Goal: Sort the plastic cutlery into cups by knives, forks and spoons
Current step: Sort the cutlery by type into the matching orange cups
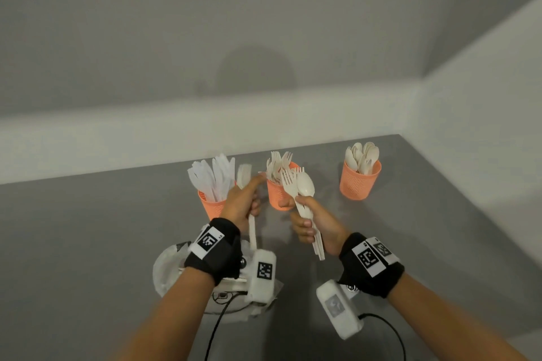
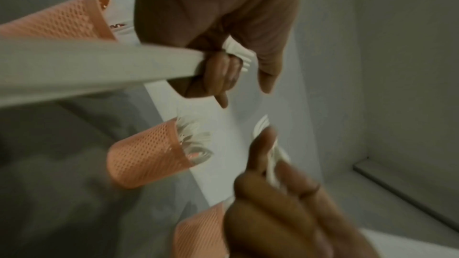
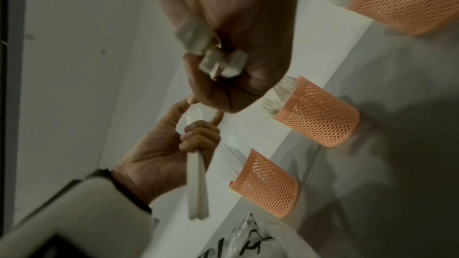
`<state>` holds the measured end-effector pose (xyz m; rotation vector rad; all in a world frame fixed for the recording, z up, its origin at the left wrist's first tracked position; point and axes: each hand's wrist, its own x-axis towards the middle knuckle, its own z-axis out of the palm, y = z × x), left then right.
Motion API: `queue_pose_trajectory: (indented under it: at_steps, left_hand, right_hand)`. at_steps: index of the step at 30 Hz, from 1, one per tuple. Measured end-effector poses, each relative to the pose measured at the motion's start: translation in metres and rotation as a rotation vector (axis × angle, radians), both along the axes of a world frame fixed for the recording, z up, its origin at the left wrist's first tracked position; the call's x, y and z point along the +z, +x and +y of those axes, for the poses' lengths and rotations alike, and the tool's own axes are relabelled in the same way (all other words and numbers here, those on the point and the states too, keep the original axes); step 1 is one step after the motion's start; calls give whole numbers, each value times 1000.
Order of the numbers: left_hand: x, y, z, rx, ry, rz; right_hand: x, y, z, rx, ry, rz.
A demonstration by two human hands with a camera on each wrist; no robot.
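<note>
Three orange mesh cups stand in a row on the grey table: the knife cup [image 1: 211, 206] on the left, the fork cup [image 1: 277, 196] in the middle, the spoon cup [image 1: 359, 182] on the right. My left hand [image 1: 251, 203] grips a white fork [image 1: 252, 231] by its handle, between the knife and fork cups, index finger stretched toward the right hand. The fork's tines [image 2: 244, 60] show past the curled fingers. My right hand [image 1: 302, 220] grips a bundle of cutlery [image 1: 305, 189], forks and a spoon, upright in front of the fork cup [image 3: 320, 113].
A white plastic bag [image 1: 165, 269] lies on the table under my left wrist, also seen as the bag [image 3: 248, 242] in the right wrist view. A white wall runs behind the cups and along the table's right side. Black cables trail near the front edge.
</note>
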<state>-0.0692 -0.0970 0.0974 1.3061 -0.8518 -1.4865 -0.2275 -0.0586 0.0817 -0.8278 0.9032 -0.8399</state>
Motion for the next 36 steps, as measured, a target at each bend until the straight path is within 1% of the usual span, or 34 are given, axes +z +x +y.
queue_pose_trajectory:
  at_steps: [3, 6, 8, 11, 13, 15, 16, 20, 22, 26, 31, 36]
  left_hand:
    - [-12, -14, 11, -195, -16, 4]
    - [-9, -24, 20, -335, -39, 49]
    - [-5, -27, 24, -398, -41, 83]
    - [-8, -27, 22, -419, -73, 85]
    - [-7, -27, 23, -408, -97, 39]
    - [-7, -28, 24, -372, -114, 10]
    - [-6, -28, 23, -342, -119, 16]
    - [-5, -26, 14, -208, -101, 32]
    - [-7, -26, 12, -171, -83, 29]
    - [-13, -30, 12, -153, -69, 61]
    - [-11, -42, 16, -102, -28, 54]
    - [-16, -55, 19, -39, -14, 26]
  right_hand:
    - [4, 6, 1, 66, 19, -75]
    - [5, 9, 3, 142, 47, -159]
    - [5, 9, 4, 174, 91, -222]
    - [4, 6, 3, 243, 100, -295]
    - [3, 4, 1, 292, 90, -322]
    - [6, 3, 2, 281, 86, -305]
    - [7, 3, 3, 249, 78, -259]
    - [9, 5, 8, 99, -38, 73]
    - [8, 7, 9, 69, -77, 139]
    - [9, 8, 11, 44, -72, 170]
    - [1, 5, 9, -1, -33, 123]
    - [1, 6, 6, -88, -91, 94]
